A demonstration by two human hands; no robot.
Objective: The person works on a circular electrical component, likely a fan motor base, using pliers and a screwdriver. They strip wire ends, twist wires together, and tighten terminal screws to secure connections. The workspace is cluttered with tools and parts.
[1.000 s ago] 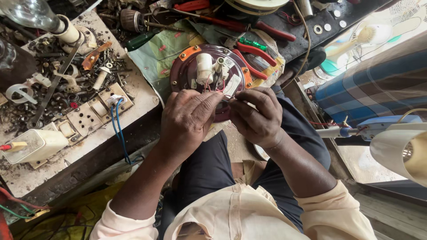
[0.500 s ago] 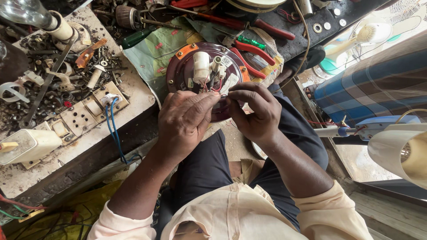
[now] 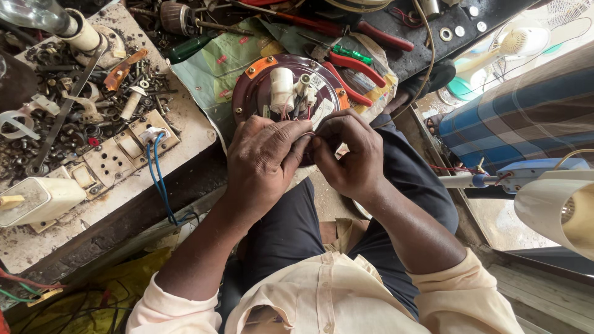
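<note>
The left hand (image 3: 265, 162) and right hand (image 3: 346, 154) are pinching thin wires (image 3: 307, 133) between closed fingertips, just below the round maroon motor housing (image 3: 260, 93) lying at the bench (image 3: 185, 124) edge beside red-handled pliers (image 3: 348, 69).

Bright daylight from right; soft shadows, mild glare at right edge, sharp focus, wide-angle edge distortion.

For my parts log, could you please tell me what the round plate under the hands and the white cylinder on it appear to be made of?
The round plate looks like painted metal: a glossy maroon face with orange tabs at its rim. The white cylinder looks like matte plastic, though ceramic cannot be ruled out.
</note>
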